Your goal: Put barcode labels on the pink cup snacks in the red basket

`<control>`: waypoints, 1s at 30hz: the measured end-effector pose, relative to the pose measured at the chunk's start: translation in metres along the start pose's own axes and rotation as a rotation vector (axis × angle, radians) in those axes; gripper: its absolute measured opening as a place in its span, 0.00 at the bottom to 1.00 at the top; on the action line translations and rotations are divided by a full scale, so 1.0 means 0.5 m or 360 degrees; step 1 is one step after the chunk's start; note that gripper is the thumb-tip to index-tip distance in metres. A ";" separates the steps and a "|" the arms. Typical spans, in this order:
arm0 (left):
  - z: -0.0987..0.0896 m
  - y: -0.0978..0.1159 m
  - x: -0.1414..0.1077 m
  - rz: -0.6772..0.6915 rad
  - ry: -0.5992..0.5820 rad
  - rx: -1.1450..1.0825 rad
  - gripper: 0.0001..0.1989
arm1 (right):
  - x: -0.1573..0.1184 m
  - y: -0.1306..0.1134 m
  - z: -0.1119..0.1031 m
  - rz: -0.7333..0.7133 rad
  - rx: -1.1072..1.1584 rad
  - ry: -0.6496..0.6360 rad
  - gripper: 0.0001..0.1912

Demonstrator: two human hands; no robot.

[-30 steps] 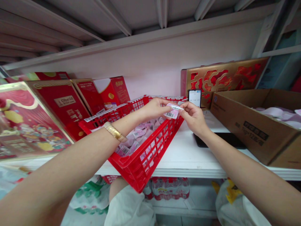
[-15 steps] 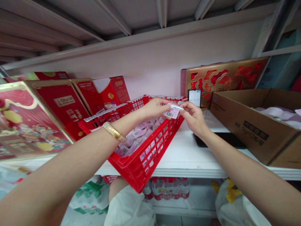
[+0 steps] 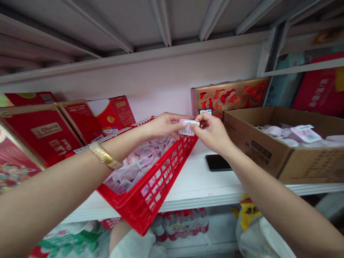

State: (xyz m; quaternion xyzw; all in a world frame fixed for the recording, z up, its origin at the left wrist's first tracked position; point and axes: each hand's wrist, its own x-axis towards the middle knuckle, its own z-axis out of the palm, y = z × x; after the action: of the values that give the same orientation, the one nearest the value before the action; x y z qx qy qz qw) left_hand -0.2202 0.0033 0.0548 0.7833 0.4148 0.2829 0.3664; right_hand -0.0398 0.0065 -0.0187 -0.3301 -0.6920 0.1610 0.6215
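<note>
In my left hand (image 3: 168, 125) is a small pink cup pack (image 3: 186, 131) with a barcode on its lid, held between thumb and fingers above the far end of a red plastic basket (image 3: 134, 200). My right hand (image 3: 211, 130) is closed in a pinch on a white barcode strip (image 3: 194, 123) along the pack's edge. Whether that strip is fully stuck down I cannot tell. Many similar pink packs (image 3: 145, 152) fill the basket, which sits at an angle on the white shelf (image 3: 193, 186) and juts past its front edge.
To the right stands an open cardboard box (image 3: 258, 154) holding pale cups and a barcoded pack (image 3: 306, 133). A black phone-like slab (image 3: 217, 162) lies before it. A lit phone (image 3: 205, 111) leans against a gold-red box (image 3: 233, 95). Red gift boxes (image 3: 48, 132) stand left; bottled drinks (image 3: 185, 224) are below.
The view has swung right, showing more of the cardboard box. Both hands remain together on the pack; my right hand has turned and now partly covers the lit phone.
</note>
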 end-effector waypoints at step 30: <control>-0.044 -0.022 0.096 -0.0244 0.0445 0.0834 0.18 | 0.017 -0.040 -0.165 -0.0371 -0.1162 -0.0095 0.11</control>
State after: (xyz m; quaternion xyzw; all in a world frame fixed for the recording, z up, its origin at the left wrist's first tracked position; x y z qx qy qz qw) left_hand -0.2175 0.0562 0.0650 0.7710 0.5780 0.2429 0.1116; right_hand 0.0348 -0.0178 0.0149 -0.4439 -0.7545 -0.1582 0.4568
